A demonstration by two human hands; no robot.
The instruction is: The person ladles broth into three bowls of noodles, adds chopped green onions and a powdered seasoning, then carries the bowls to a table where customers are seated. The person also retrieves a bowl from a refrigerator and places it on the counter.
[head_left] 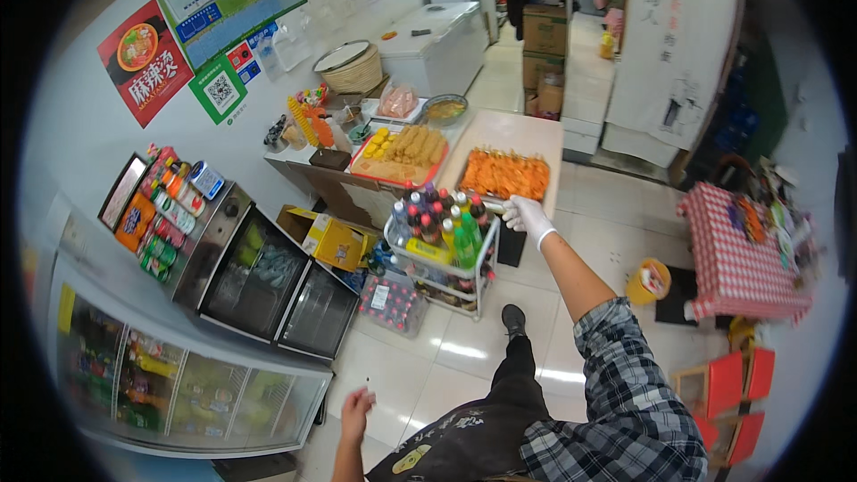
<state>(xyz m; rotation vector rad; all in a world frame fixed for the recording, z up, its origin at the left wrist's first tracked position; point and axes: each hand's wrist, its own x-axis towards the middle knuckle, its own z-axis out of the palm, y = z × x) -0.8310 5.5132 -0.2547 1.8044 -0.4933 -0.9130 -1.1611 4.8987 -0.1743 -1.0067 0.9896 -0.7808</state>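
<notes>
My right hand (529,217), in a white glove, reaches forward with curled fingers. In the picture its fingertips overlap the near edge of a tray of orange-coated skewers (505,175) on a pale table (512,127). Whether the fingers grip anything there cannot be told. Just left of this hand stands a white wheeled cart (483,268) packed with drink bottles (462,244). My left hand (358,407), bare, hangs low by the dark apron (462,442), fingers loosely bent and apart, nothing visible in them. A red-rimmed tray (418,179) holds breaded pieces (416,147) and yellow rounds (378,142).
Shrink-wrapped bottles (392,306) lie on the tiled floor beside the cart. Glass-front coolers (181,388) line the left. A yellow bin (648,281), a table with a checked cloth (730,248) and red chairs (724,385) stand right. Behind is a chest freezer (428,40).
</notes>
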